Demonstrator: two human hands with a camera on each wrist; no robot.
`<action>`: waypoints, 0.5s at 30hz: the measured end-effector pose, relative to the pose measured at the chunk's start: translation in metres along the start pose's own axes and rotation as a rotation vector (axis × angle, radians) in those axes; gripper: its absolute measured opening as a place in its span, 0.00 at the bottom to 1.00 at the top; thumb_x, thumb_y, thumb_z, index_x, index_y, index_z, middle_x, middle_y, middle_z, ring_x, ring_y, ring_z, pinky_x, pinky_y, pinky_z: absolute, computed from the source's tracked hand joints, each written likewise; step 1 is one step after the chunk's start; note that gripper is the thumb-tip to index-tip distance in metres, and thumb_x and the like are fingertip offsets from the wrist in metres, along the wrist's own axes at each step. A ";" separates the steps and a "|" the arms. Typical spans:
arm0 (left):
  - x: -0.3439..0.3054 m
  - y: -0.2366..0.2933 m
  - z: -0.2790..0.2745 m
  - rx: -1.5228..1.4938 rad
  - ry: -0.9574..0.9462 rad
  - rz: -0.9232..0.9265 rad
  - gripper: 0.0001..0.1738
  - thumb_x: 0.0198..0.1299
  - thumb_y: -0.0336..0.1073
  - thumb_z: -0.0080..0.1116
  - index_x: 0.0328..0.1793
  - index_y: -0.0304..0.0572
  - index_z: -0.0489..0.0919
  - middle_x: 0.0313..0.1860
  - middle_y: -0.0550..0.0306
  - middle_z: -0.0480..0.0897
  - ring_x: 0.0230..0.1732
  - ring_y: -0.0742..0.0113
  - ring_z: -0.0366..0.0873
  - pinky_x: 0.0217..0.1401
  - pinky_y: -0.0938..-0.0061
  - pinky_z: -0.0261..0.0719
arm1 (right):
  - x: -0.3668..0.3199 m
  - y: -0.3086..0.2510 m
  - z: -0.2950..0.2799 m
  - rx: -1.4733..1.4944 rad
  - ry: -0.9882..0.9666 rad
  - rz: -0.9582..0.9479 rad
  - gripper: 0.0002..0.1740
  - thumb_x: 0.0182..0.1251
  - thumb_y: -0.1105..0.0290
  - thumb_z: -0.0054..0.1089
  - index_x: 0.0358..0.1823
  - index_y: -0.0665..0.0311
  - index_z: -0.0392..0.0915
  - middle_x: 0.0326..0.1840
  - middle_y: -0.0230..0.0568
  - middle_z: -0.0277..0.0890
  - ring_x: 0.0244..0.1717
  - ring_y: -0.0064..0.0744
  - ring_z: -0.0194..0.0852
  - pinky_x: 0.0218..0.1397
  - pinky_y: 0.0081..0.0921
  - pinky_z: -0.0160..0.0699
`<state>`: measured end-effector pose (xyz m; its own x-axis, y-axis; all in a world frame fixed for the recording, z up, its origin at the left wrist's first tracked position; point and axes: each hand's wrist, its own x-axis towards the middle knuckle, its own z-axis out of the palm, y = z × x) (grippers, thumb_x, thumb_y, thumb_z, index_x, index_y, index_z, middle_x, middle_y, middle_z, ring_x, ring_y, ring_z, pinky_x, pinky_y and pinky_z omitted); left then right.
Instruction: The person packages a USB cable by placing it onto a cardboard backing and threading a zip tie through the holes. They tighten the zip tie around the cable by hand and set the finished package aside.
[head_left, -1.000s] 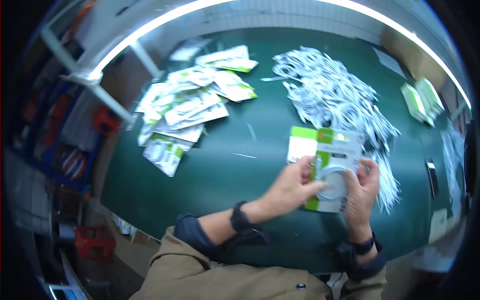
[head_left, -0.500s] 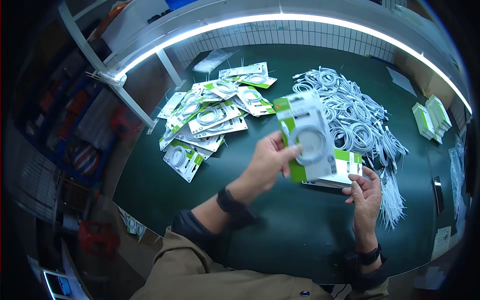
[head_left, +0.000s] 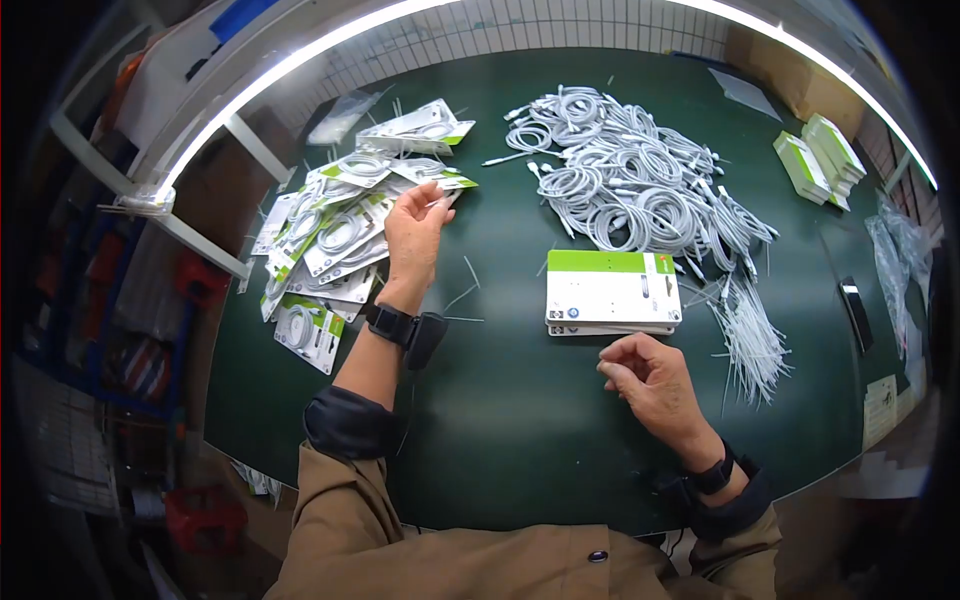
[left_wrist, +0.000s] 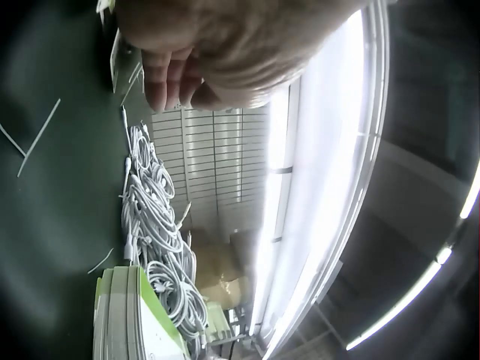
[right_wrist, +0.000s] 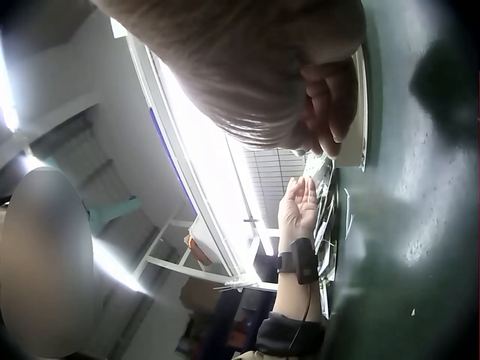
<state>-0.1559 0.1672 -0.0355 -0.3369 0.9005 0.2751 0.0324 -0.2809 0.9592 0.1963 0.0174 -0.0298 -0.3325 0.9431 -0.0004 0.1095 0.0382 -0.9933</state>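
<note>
My left hand (head_left: 413,238) is at the right edge of a pile of carded cables (head_left: 342,236), its fingertips beside the nearest cards. In the right wrist view that left hand (right_wrist: 298,208) shows its fingers extended, with nothing in them. Just below a stack of white and green backing cards (head_left: 600,290), my right hand (head_left: 655,390) hovers with loosely bent fingers and thumb close to the index finger. No object shows in it. The stack (left_wrist: 120,311) also stands at the bottom of the left wrist view.
Coiled white cables (head_left: 640,175) lie heaped behind the stack, and a bundle of thin white ties (head_left: 755,340) fans out right of it. Green-and-white card packs (head_left: 820,165), a dark phone-like object (head_left: 856,312) and clear plastic (head_left: 895,260) are at the right. Loose ties (head_left: 468,285) lie mid-table.
The left hand has carried a carded cable from the stack leftward to the pile and let it go. The right hand has moved slightly left, below the stack.
</note>
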 end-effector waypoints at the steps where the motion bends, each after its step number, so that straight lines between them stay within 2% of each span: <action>1: -0.005 0.003 0.013 0.034 -0.086 0.032 0.15 0.69 0.25 0.64 0.60 0.29 0.82 0.51 0.53 0.87 0.48 0.69 0.86 0.55 0.73 0.89 | 0.000 0.001 0.000 0.001 -0.001 -0.014 0.06 0.73 0.79 0.66 0.48 0.72 0.83 0.38 0.36 0.86 0.34 0.19 0.84 0.40 0.18 0.84; 4: -0.011 0.018 0.049 0.371 -0.365 0.095 0.11 0.70 0.26 0.63 0.56 0.33 0.85 0.50 0.54 0.88 0.49 0.72 0.87 0.53 0.74 0.88 | 0.000 0.001 -0.002 -0.001 0.010 -0.031 0.05 0.73 0.79 0.67 0.47 0.72 0.83 0.35 0.35 0.85 0.33 0.18 0.83 0.39 0.18 0.82; 8: -0.015 0.028 0.104 0.586 -0.576 0.309 0.15 0.63 0.30 0.69 0.54 0.31 0.86 0.50 0.50 0.89 0.50 0.65 0.88 0.52 0.70 0.88 | 0.001 -0.001 -0.003 0.002 0.014 -0.033 0.04 0.72 0.78 0.67 0.45 0.71 0.84 0.31 0.33 0.83 0.31 0.17 0.81 0.36 0.18 0.81; 9: -0.010 0.023 0.114 0.608 -0.589 0.334 0.21 0.59 0.32 0.72 0.57 0.30 0.84 0.51 0.46 0.88 0.52 0.58 0.87 0.55 0.66 0.87 | 0.001 -0.001 -0.003 0.001 0.011 -0.032 0.04 0.72 0.78 0.67 0.45 0.71 0.84 0.31 0.34 0.83 0.31 0.17 0.81 0.36 0.18 0.81; 12: 0.008 -0.004 0.135 0.772 -0.490 0.569 0.25 0.57 0.35 0.74 0.59 0.31 0.82 0.54 0.44 0.86 0.56 0.50 0.85 0.62 0.62 0.83 | 0.002 0.001 -0.004 0.006 0.006 -0.026 0.04 0.72 0.78 0.67 0.45 0.71 0.84 0.31 0.34 0.83 0.31 0.17 0.81 0.36 0.18 0.81; 13: 0.013 -0.013 0.138 0.849 -0.481 0.520 0.31 0.54 0.40 0.76 0.62 0.32 0.81 0.56 0.42 0.84 0.59 0.46 0.82 0.65 0.57 0.79 | 0.002 0.002 -0.004 0.010 0.005 -0.023 0.04 0.72 0.78 0.67 0.45 0.71 0.84 0.31 0.34 0.83 0.31 0.17 0.80 0.36 0.18 0.80; 15: 0.018 -0.024 0.140 1.001 -0.506 0.476 0.31 0.54 0.42 0.76 0.61 0.32 0.82 0.58 0.42 0.83 0.60 0.47 0.81 0.63 0.56 0.78 | 0.002 0.001 -0.004 -0.008 -0.008 -0.023 0.04 0.72 0.78 0.67 0.45 0.71 0.84 0.30 0.35 0.83 0.30 0.18 0.80 0.36 0.19 0.80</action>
<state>-0.0304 0.2364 -0.0442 0.3039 0.8676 0.3936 0.8391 -0.4394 0.3207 0.1998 0.0205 -0.0307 -0.3426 0.9392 0.0214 0.1092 0.0625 -0.9921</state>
